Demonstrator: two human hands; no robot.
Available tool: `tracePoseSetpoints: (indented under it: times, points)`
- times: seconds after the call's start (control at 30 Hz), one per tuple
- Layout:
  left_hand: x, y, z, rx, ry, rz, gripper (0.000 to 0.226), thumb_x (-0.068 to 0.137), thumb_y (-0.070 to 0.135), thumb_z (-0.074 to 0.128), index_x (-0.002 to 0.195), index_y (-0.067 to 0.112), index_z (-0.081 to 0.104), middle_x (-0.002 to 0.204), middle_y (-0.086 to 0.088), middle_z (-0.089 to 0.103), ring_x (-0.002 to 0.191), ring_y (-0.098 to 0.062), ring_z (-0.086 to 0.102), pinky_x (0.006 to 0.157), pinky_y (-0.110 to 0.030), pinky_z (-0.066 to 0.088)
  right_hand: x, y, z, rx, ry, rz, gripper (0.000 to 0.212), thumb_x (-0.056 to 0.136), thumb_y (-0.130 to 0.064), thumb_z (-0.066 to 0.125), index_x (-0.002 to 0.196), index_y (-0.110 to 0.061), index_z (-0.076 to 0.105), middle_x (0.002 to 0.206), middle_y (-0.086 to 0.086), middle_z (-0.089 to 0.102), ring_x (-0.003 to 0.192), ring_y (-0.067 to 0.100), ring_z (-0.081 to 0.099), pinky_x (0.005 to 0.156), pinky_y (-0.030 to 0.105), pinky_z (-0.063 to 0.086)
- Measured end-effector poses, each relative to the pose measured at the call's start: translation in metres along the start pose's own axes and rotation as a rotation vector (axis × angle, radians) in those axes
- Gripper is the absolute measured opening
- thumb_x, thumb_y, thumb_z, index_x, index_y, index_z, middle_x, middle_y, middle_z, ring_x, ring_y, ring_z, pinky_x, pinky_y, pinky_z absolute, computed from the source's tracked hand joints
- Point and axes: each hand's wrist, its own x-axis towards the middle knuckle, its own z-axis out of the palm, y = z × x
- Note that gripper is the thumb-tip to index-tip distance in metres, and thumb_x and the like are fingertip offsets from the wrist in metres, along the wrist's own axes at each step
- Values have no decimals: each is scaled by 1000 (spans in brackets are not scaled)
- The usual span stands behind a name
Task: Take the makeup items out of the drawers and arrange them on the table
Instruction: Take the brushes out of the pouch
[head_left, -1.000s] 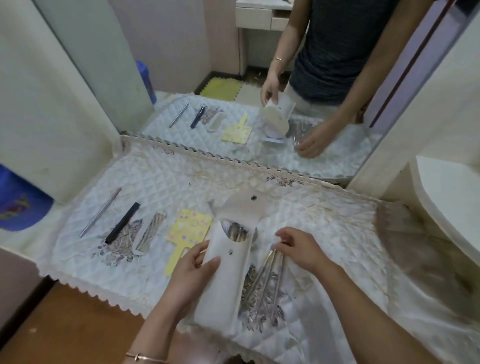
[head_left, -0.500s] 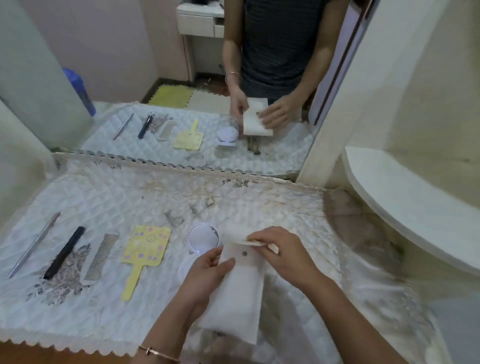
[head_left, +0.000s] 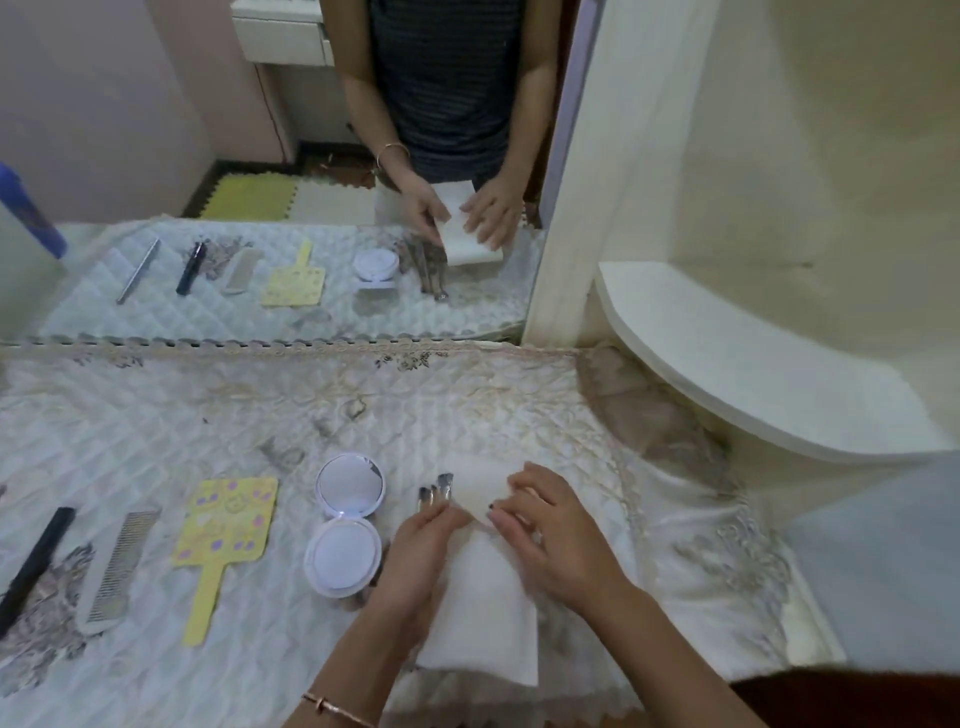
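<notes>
Both hands rest on a white pouch (head_left: 480, 613) lying at the near edge of the quilted tabletop (head_left: 218, 415). The left hand (head_left: 415, 561) grips its left side; the right hand (head_left: 550, 535) presses its flap down, fingers (head_left: 511, 514) flat. Brush tips (head_left: 436, 488) poke out beside the flap. Left of the pouch lie an open compact (head_left: 345, 525), a yellow mirror (head_left: 223, 530), a comb (head_left: 117, 566) and a black comb (head_left: 34, 561)
</notes>
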Motion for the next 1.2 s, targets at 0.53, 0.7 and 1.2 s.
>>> tracePoseSetpoints:
  times: [0.53,0.7,1.2]
  points:
    - [10,-30,39,268,79,87,14,86,23,59,94,15,66,87,-5,72,72,-13,66,49,-12,46,-6,27,-2,1058,-75,1049,25,77,5,65,102,3,63,91,21,71,71,28,70,56,32,57]
    - [16,-38,32,452,189,172,27,83,32,54,106,19,61,98,0,69,86,-14,64,74,-25,52,7,31,15,838,-45,980,22,76,4,66,95,-5,63,85,12,70,74,25,67,70,37,55]
    - [25,-103,-4,1383,460,435,43,90,27,27,126,8,40,129,-15,57,123,-33,32,107,-39,24,12,56,32,193,-110,627,93,53,-59,53,131,-11,41,128,11,54,120,28,48,101,46,42]
